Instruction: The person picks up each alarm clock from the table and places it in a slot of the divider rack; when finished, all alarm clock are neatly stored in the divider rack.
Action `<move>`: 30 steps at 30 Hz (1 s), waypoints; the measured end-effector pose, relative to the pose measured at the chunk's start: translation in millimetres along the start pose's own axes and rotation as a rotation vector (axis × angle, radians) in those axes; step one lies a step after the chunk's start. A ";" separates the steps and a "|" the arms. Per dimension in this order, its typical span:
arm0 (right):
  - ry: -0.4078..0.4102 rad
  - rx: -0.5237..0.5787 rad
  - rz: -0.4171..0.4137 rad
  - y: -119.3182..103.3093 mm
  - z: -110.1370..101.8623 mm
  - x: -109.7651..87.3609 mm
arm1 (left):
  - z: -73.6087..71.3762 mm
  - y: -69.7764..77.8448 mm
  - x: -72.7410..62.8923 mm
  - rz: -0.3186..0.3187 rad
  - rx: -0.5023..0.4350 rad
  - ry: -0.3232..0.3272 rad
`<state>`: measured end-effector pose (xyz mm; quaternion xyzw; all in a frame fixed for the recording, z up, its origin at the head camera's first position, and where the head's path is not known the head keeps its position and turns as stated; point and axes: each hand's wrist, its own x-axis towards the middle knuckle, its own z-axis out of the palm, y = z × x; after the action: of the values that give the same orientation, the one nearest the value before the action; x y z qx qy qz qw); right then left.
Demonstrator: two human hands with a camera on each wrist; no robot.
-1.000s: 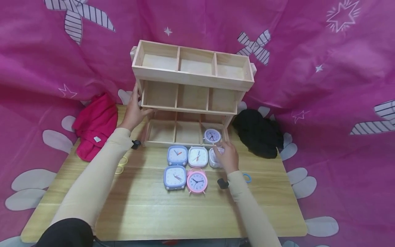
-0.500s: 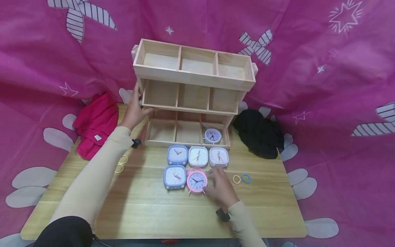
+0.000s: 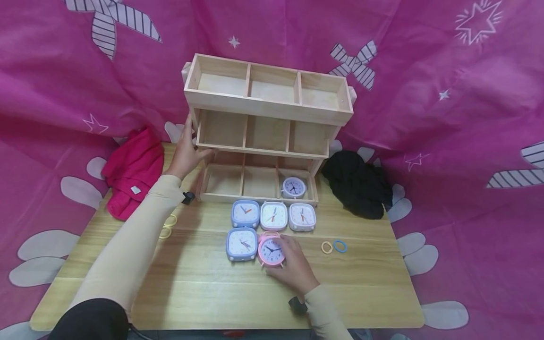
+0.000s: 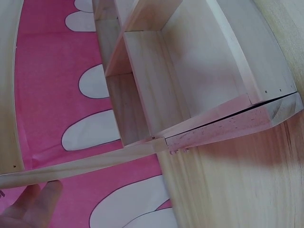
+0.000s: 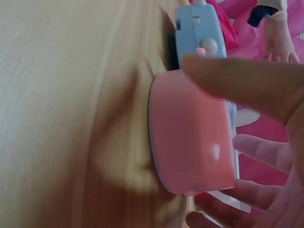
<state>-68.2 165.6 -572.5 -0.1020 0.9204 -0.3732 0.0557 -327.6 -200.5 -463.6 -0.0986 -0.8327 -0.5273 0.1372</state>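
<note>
My right hand [image 3: 296, 268] holds the pink twin-bell alarm clock [image 3: 267, 251] at the front of the clock group. In the right wrist view, its thumb [image 5: 228, 78] lies along one side of the pink body, with fingers [image 5: 256, 192] at the opposite side. A square blue clock [image 3: 241, 244] stands directly to its left. At the back, a three-tier wooden rack [image 3: 267, 105] has divided trays. My left hand [image 3: 183, 155] grips the rack's left side at the middle tier; in the left wrist view its fingertips [image 4: 50, 190] touch a wooden strut.
Another blue clock [image 3: 245, 213] and two white clocks [image 3: 274, 216] line up before the rack. A round lilac clock [image 3: 293, 188] sits in the bottom right compartment. Red cloth [image 3: 133, 174], black cloth [image 3: 358, 184], yellow rings [image 3: 165, 232] and a blue ring [image 3: 340, 246] lie around.
My right hand has left the right white clock by the rack, moved down and left, and taken hold of the pink alarm clock. My left hand has stayed on the rack.
</note>
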 end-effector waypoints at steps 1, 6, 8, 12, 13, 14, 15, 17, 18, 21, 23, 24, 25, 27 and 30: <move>0.009 -0.018 -0.015 -0.2 1.6 0.4 | 0.0 0.1 0.2 -0.001 0.001 0.000; 0.039 -0.033 -0.065 -1.7 6.2 3.3 | 0.3 -0.3 0.2 0.001 -0.002 -0.003; 0.035 -0.016 -0.058 -2.2 7.0 4.4 | 0.4 -0.4 0.2 0.004 -0.009 -0.003; 0.036 -0.004 -0.052 -0.8 8.7 6.7 | 0.3 -0.7 0.4 0.006 -0.011 0.000; 0.039 -0.004 -0.050 0.0 9.2 7.0 | 0.3 -0.9 0.6 0.006 -0.013 0.001; 0.043 -0.004 -0.048 0.7 9.7 7.2 | 0.4 -1.2 0.9 0.009 -0.015 0.000; 0.048 0.000 -0.047 1.5 10.2 7.3 | 0.3 -1.3 1.0 0.009 -0.014 0.000; 0.065 0.007 -0.044 2.8 11.1 6.5 | 0.8 -1.7 1.3 0.014 -0.016 0.001; 0.071 0.017 -0.036 3.4 11.4 5.9 | 0.9 -1.8 1.4 0.017 -0.016 0.000; 0.094 0.029 -0.025 4.7 11.9 3.1 | 1.0 -1.9 1.2 0.018 -0.014 0.001; 0.105 0.029 -0.019 5.7 11.8 0.7 | 0.8 -1.8 1.0 0.013 -0.008 0.002; 0.110 0.027 -0.018 6.3 11.5 -0.6 | 0.7 -1.7 0.9 0.008 -0.006 0.001; 0.114 0.023 -0.016 6.6 11.2 -1.9 | 0.6 -1.7 0.8 0.005 -0.004 0.001; 0.123 0.016 -0.015 7.8 10.6 -4.7 | 0.3 -1.8 0.5 0.000 0.002 0.000; 0.134 0.007 -0.009 9.5 9.4 -9.7 | 0.2 -2.1 0.2 -0.001 0.003 -0.004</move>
<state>-58.5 168.1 -585.6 -0.0809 0.9204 -0.3824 -0.0073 -328.5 -201.2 -465.4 -0.0990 -0.8338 -0.5259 0.1357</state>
